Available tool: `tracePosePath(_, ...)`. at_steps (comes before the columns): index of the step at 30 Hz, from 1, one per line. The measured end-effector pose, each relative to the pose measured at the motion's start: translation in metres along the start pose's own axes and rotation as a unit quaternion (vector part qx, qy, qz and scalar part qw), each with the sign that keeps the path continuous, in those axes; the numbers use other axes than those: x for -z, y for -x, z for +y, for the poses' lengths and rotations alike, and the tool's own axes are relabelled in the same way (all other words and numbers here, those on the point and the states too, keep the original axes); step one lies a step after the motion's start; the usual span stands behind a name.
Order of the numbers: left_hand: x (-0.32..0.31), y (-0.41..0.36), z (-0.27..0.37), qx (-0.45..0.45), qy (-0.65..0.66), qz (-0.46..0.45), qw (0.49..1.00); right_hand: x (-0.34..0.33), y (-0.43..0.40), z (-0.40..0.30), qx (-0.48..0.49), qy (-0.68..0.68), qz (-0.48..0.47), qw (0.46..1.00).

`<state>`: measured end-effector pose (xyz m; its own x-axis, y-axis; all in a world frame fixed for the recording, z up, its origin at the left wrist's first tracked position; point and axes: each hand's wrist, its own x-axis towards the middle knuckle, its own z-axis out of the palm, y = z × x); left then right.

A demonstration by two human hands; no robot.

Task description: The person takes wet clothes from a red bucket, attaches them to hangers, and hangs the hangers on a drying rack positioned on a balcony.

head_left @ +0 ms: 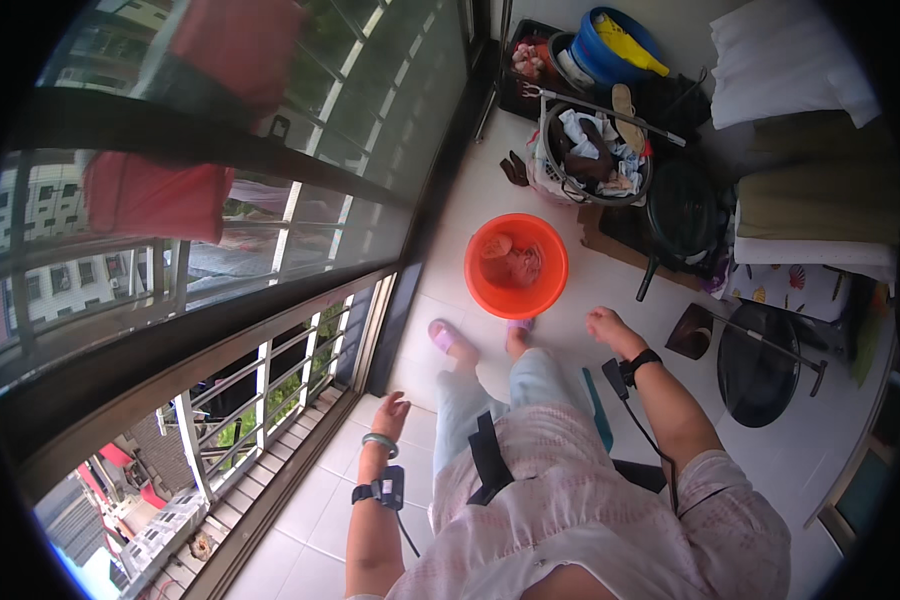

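My left hand [392, 414] hangs beside the window side of my body, fingers loosely bent and apart, holding nothing. A bangle and a strapped black device [391, 487] are on that arm. My right hand [613, 330] is held out to the right with loosely curled fingers and no object visible in it. It is nearest to an orange plastic basin [551, 296] on the tiled floor, though apart from it. Inside the basin lies wet-looking pinkish cloth [523, 264]. My feet, in pink slippers [442, 335], are just before the basin.
Beyond the basin stands a laundry basket [622, 199] of clothes, with a pole [607, 112] across it. Behind are a blue basin [600, 52] and a black crate [508, 94]. A dark pan-like object [681, 199] and folded bedding [817, 187] are right. A sliding window [255, 330] and railing border the left.
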<state>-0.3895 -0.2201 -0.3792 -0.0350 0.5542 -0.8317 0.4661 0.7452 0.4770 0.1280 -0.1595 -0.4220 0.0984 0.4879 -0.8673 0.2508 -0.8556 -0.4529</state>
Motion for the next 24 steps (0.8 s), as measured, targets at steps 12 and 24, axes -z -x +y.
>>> tracePosePath(12, -0.069, -0.063, 0.047, -0.070, -0.022, -0.053, 0.996, -0.057, -0.084, -0.029, 0.025, -0.082, 0.014, 0.996)
tracePosePath(24, -0.088, -0.137, -0.021, 0.112, 0.159, -0.015, 0.981, -0.149, -0.319, 0.033, 0.052, 0.124, 0.029, 0.991)
